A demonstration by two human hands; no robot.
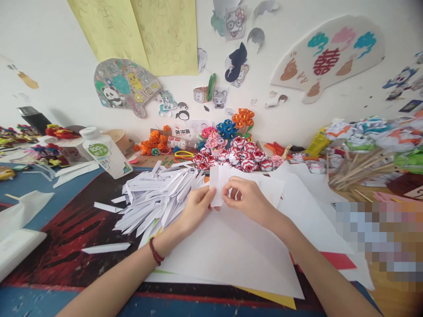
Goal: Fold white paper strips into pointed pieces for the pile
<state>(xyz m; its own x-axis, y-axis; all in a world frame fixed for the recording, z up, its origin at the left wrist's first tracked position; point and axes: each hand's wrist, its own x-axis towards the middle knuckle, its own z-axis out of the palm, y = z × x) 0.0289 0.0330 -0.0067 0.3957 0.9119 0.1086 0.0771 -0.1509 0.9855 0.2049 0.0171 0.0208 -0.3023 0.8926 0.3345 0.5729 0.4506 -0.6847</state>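
A small white paper piece [216,176] with a crease stands upright between my hands. My left hand [198,203] pinches its lower left side between thumb and fingers. On its right, my right hand [243,196] has thumb and index finger brought together at the paper's edge, the other fingers curled; whether they grip the paper is hard to make out. Beneath both hands lie large white sheets [231,251]. To the left of my left hand is a heap of folded white paper strips [158,196].
A white bottle [105,152] stands at the back left. Red-and-white paper flowers [247,159] and orange flowers [155,143] line the wall. Wooden sticks [360,169] lie at the right. Loose folded strips [105,248] rest on the dark red mat [69,237].
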